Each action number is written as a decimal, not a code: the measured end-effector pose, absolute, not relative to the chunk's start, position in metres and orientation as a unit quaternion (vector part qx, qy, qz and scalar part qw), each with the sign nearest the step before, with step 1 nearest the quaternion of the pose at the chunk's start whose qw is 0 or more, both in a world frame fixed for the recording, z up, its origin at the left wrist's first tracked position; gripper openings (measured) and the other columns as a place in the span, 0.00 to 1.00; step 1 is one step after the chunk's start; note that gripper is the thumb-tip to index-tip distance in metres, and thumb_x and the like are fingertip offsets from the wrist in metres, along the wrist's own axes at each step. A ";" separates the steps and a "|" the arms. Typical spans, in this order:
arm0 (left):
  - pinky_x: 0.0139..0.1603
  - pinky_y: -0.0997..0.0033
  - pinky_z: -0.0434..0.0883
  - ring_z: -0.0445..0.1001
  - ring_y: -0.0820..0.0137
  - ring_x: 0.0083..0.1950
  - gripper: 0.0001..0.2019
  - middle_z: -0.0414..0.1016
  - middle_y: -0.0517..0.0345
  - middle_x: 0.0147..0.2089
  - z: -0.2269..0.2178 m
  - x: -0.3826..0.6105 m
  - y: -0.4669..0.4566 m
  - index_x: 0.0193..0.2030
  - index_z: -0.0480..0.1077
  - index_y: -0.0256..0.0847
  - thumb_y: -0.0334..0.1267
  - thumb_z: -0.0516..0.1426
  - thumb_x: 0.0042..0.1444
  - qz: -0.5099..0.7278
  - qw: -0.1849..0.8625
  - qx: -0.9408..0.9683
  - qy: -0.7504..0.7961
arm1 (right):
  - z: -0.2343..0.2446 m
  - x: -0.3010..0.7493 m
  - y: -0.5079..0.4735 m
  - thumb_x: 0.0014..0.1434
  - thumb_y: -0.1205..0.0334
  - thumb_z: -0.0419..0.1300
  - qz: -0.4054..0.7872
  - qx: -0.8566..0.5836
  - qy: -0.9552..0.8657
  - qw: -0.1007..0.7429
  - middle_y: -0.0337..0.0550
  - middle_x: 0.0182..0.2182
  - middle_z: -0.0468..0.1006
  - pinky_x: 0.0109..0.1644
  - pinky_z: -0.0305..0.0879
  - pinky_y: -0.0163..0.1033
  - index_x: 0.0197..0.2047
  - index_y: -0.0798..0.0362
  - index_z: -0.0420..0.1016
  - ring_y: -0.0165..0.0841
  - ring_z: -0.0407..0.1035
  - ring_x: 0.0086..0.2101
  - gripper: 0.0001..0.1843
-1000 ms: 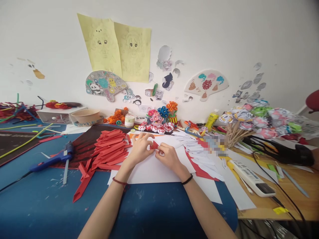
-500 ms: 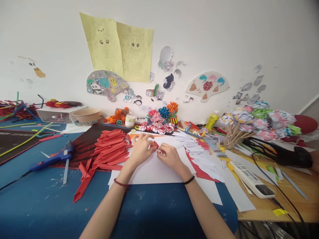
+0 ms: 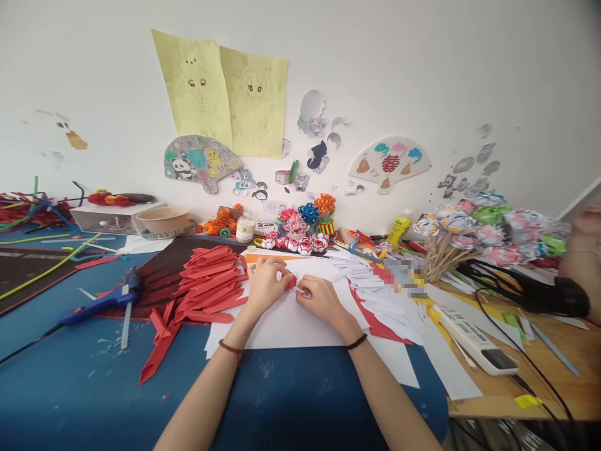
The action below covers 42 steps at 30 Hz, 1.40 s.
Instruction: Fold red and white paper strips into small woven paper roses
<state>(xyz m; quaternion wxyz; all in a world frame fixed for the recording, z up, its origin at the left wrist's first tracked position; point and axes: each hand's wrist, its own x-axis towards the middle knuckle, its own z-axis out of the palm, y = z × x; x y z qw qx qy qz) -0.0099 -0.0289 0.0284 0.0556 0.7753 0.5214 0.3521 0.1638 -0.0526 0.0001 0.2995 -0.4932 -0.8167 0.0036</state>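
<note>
Both my hands meet over a white sheet [image 3: 291, 322] on the blue table. My left hand [image 3: 263, 283] and my right hand [image 3: 320, 297] pinch a small red folded paper piece [image 3: 290, 282] between their fingertips; most of the piece is hidden by the fingers. A heap of folded red paper strips [image 3: 206, 282] lies just left of my left hand. A fan of folded white paper pieces [image 3: 375, 282] lies right of my right hand.
A blue glue gun [image 3: 101, 300] with its cable lies at the left. Small paper flower pots [image 3: 300, 228] stand by the wall. A bunch of paper roses on sticks [image 3: 488, 232], a white power strip [image 3: 469, 338] and black cables sit at the right. Another person's arm [image 3: 585, 244] shows at the right edge.
My hands have shifted slightly and closed tighter on the red piece, which now shows less. At the right edge a red object has gone and a person's arm has come in.
</note>
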 end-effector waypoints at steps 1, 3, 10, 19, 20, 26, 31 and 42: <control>0.51 0.51 0.60 0.67 0.57 0.50 0.10 0.76 0.57 0.47 0.028 -0.012 -0.028 0.29 0.76 0.46 0.43 0.57 0.56 0.345 0.073 0.782 0.514 | 0.000 0.166 -0.052 0.55 0.70 0.58 0.002 -0.491 -0.819 0.296 0.35 0.25 0.69 0.31 0.51 0.32 0.25 0.53 0.70 0.27 0.62 0.27 0.08; 0.50 0.56 0.62 0.69 0.59 0.50 0.08 0.75 0.58 0.50 0.026 -0.018 -0.027 0.36 0.76 0.47 0.45 0.58 0.56 0.333 0.086 0.803 0.487 | 0.001 0.170 -0.052 0.59 0.68 0.58 0.001 -0.482 -0.826 0.293 0.37 0.27 0.72 0.34 0.54 0.33 0.28 0.52 0.73 0.29 0.65 0.31 0.08; 0.51 0.58 0.64 0.70 0.56 0.54 0.32 0.73 0.49 0.53 0.012 -0.024 -0.033 0.59 0.63 0.45 0.49 0.64 0.48 0.242 0.044 0.852 0.463 | 0.003 0.181 -0.048 0.58 0.66 0.63 0.038 -0.461 -0.836 0.294 0.40 0.32 0.76 0.41 0.60 0.36 0.38 0.49 0.79 0.33 0.68 0.37 0.05; 0.47 0.64 0.69 0.75 0.60 0.47 0.24 0.77 0.50 0.47 0.005 -0.019 -0.030 0.56 0.65 0.42 0.44 0.61 0.53 0.285 0.081 0.850 0.436 | -0.001 0.179 -0.042 0.54 0.63 0.66 0.165 -0.453 -0.782 0.394 0.41 0.32 0.79 0.37 0.64 0.36 0.41 0.51 0.79 0.32 0.71 0.32 0.09; 0.48 0.63 0.69 0.75 0.60 0.48 0.25 0.76 0.50 0.47 0.004 -0.019 -0.031 0.58 0.64 0.42 0.43 0.61 0.53 0.286 0.071 0.853 0.430 | -0.002 0.178 -0.041 0.54 0.64 0.66 0.173 -0.453 -0.776 0.403 0.42 0.31 0.80 0.37 0.65 0.36 0.39 0.52 0.80 0.32 0.72 0.31 0.08; 0.49 0.61 0.68 0.74 0.60 0.47 0.23 0.76 0.49 0.45 0.002 -0.016 -0.035 0.62 0.58 0.42 0.41 0.54 0.61 0.279 -0.004 0.867 0.413 | -0.003 0.178 -0.041 0.55 0.63 0.64 0.214 -0.458 -0.755 0.417 0.41 0.31 0.80 0.36 0.66 0.36 0.41 0.53 0.78 0.32 0.72 0.30 0.10; 0.49 0.62 0.68 0.73 0.61 0.49 0.23 0.75 0.51 0.48 0.007 -0.017 -0.036 0.63 0.56 0.44 0.39 0.53 0.62 0.287 0.026 0.866 0.408 | -0.006 0.177 -0.042 0.50 0.64 0.68 0.157 -0.498 -0.756 0.395 0.37 0.27 0.76 0.34 0.63 0.34 0.41 0.51 0.76 0.31 0.69 0.28 0.13; 0.52 0.60 0.59 0.64 0.60 0.54 0.08 0.70 0.55 0.52 0.026 -0.018 -0.041 0.38 0.70 0.45 0.43 0.60 0.55 0.303 -0.039 0.865 0.399 | -0.006 0.171 -0.044 0.57 0.70 0.63 0.096 -0.462 -0.780 0.410 0.39 0.30 0.76 0.36 0.62 0.34 0.36 0.51 0.77 0.31 0.69 0.30 0.05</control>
